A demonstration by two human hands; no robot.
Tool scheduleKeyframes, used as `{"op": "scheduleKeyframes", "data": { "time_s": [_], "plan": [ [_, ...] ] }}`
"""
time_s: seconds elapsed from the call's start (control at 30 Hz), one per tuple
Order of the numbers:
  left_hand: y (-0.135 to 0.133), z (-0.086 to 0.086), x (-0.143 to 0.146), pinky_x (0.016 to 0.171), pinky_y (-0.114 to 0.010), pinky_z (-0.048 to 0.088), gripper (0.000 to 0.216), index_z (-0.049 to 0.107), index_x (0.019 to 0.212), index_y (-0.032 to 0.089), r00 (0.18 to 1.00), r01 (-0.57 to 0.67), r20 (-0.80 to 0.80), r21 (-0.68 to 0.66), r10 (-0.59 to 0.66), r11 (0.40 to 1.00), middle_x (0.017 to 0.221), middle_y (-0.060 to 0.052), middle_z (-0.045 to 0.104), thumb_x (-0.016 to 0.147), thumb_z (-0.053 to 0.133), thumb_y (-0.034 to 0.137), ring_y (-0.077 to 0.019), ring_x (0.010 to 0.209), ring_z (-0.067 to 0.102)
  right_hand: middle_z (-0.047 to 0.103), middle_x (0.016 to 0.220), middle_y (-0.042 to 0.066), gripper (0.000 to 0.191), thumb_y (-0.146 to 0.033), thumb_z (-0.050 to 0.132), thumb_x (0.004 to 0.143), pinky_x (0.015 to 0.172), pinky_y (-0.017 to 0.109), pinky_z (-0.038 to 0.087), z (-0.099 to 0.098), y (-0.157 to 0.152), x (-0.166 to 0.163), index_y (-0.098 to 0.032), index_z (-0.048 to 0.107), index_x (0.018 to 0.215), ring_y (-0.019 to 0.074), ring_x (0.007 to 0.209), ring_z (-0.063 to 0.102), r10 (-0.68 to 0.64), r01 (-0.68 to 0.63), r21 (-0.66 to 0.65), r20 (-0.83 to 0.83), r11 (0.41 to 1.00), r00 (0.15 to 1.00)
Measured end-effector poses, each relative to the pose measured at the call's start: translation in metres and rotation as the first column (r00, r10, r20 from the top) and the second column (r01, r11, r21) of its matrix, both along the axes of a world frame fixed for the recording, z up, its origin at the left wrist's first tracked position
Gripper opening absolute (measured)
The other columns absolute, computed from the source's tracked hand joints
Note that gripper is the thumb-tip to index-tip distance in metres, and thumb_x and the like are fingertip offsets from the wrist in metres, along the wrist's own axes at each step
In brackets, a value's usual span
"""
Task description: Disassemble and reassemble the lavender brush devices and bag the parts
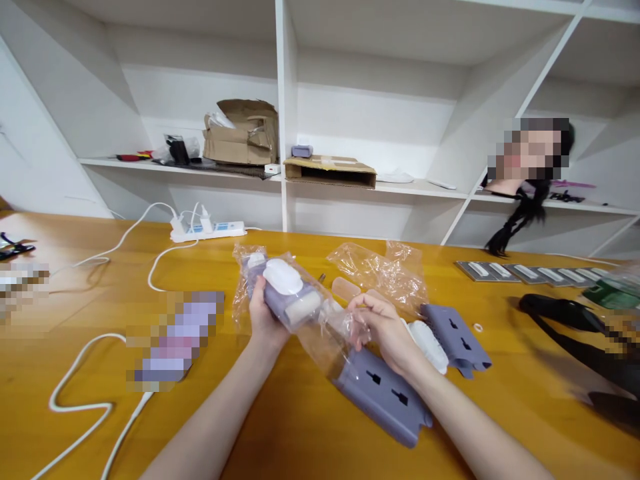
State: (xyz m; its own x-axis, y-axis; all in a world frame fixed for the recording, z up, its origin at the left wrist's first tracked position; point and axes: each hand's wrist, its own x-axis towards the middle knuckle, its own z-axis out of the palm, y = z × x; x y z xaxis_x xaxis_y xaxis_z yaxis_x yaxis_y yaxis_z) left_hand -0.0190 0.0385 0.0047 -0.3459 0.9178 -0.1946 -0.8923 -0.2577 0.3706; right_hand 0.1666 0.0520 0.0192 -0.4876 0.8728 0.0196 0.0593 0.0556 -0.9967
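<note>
The left hand (266, 319) holds the casing (280, 301) over the table (280, 427), the right hand (384, 327) just right of it, the power strip (223, 231) behind it to the left and the shelf unit (281, 80) farther back. Right of the casing lie a loose bag (400, 277), a far housing (457, 333) and plates (531, 274), and before it, to the right, a near housing (385, 393).

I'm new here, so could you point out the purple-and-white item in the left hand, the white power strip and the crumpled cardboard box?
Purple-and-white item (283, 277): head view, white oval part.
White power strip (221, 231): head view, top face.
Crumpled cardboard box (239, 145): head view, front side.
</note>
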Motion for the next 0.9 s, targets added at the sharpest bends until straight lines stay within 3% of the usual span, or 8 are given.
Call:
{"op": "scheduleKeyframes", "data": {
  "time_s": [0.07, 0.17, 0.27, 0.33, 0.4, 0.5, 0.73, 0.9],
  "plan": [
    [-0.001, 0.002, -0.004, 0.078, -0.039, 0.054, 0.038, 0.066, 0.096, 0.017, 0.998, -0.052, 0.021, 0.010, 0.052, 0.999, 0.079, -0.007, 0.073, 0.088, 0.041, 0.044, -0.0223, 0.070, 0.069, 0.060, 0.053, -0.003, 0.015, -0.034, 0.046, 0.081, 0.040, 0.022, 0.032, 0.004, -0.001, 0.000, -0.021, 0.051, 0.080, 0.0119, 0.038, 0.052, -0.026, 0.023, -0.057, -0.046, 0.998, 0.999],
    [-0.001, 0.004, -0.009, 0.077, -0.035, 0.054, 0.038, 0.067, 0.096, 0.018, 0.992, -0.116, 0.051, 0.007, 0.115, 0.993, 0.078, -0.006, 0.073, 0.089, 0.040, 0.044, -0.0207, 0.070, 0.069, 0.058, 0.060, -0.002, 0.012, -0.030, 0.051, 0.083, 0.045, 0.024, 0.040, 0.006, -0.006, 0.005, -0.020, 0.053, 0.077, 0.0118, 0.047, 0.054, -0.188, 0.181, 0.420, -0.026, 0.889, 0.982],
    [0.000, 0.003, -0.010, 0.077, -0.036, 0.054, 0.037, 0.066, 0.099, 0.018, 0.989, -0.142, 0.047, -0.001, 0.142, 0.990, 0.082, -0.006, 0.073, 0.088, 0.042, 0.043, -0.0214, 0.073, 0.068, 0.061, 0.064, 0.002, 0.012, -0.010, 0.051, 0.077, 0.056, 0.029, 0.049, 0.004, -0.017, 0.010, -0.019, 0.059, 0.074, 0.0146, 0.059, 0.058, -0.095, 0.027, 0.943, 0.005, 0.331, 0.996],
    [0.000, 0.002, -0.009, 0.077, -0.038, 0.054, 0.037, 0.066, 0.101, 0.017, 0.989, -0.144, 0.023, -0.005, 0.144, 0.990, 0.084, -0.006, 0.073, 0.088, 0.043, 0.043, -0.0224, 0.075, 0.068, 0.068, 0.075, 0.007, 0.020, -0.007, 0.050, 0.076, 0.064, 0.032, 0.056, 0.002, -0.024, 0.012, -0.015, 0.064, 0.087, 0.0190, 0.074, 0.064, -0.040, -0.128, 0.991, 0.127, -0.027, 0.991],
    [0.000, 0.001, -0.007, 0.077, -0.037, 0.054, 0.037, 0.065, 0.103, 0.016, 0.989, -0.148, 0.007, -0.009, 0.148, 0.989, 0.086, -0.006, 0.073, 0.088, 0.043, 0.042, -0.0220, 0.076, 0.068, 0.071, 0.094, 0.012, 0.030, -0.007, 0.050, 0.076, 0.078, 0.035, 0.058, -0.002, -0.029, 0.011, -0.010, 0.064, 0.103, 0.0236, 0.098, 0.064, -0.121, -0.236, 0.953, 0.215, -0.191, 0.969],
    [0.000, -0.002, -0.005, 0.080, -0.036, 0.053, 0.036, 0.065, 0.105, 0.019, 0.988, -0.153, 0.000, -0.008, 0.153, 0.988, 0.087, -0.004, 0.072, 0.088, 0.043, 0.041, -0.0207, 0.078, 0.067, 0.065, 0.116, 0.015, 0.050, 0.000, 0.042, 0.076, 0.095, 0.038, 0.052, -0.008, -0.030, 0.007, -0.009, 0.054, 0.123, 0.0250, 0.119, 0.053, -0.249, -0.351, 0.929, 0.315, -0.115, 0.916],
    [-0.003, -0.001, -0.001, 0.085, -0.040, 0.051, 0.040, 0.063, 0.113, 0.023, 0.989, -0.150, -0.012, 0.033, 0.150, 0.988, 0.090, -0.005, 0.073, 0.089, 0.039, 0.044, -0.0234, 0.085, 0.067, 0.070, 0.099, 0.008, 0.040, -0.007, 0.039, 0.088, 0.079, 0.037, 0.055, -0.007, -0.025, -0.003, -0.022, 0.058, 0.120, 0.0197, 0.091, 0.064, -0.155, -0.222, 0.863, 0.322, 0.454, 0.934],
    [-0.008, 0.003, 0.008, 0.083, -0.039, 0.052, 0.041, 0.064, 0.112, 0.023, 0.986, -0.161, -0.039, 0.030, 0.162, 0.986, 0.095, -0.005, 0.073, 0.089, 0.039, 0.046, -0.0234, 0.088, 0.067, 0.070, 0.096, 0.008, 0.032, -0.009, 0.043, 0.087, 0.088, 0.047, 0.044, -0.004, -0.026, -0.005, -0.022, 0.065, 0.107, 0.0249, 0.095, 0.054, -0.280, -0.232, 0.882, 0.364, 0.411, 0.889]
  ]
}}
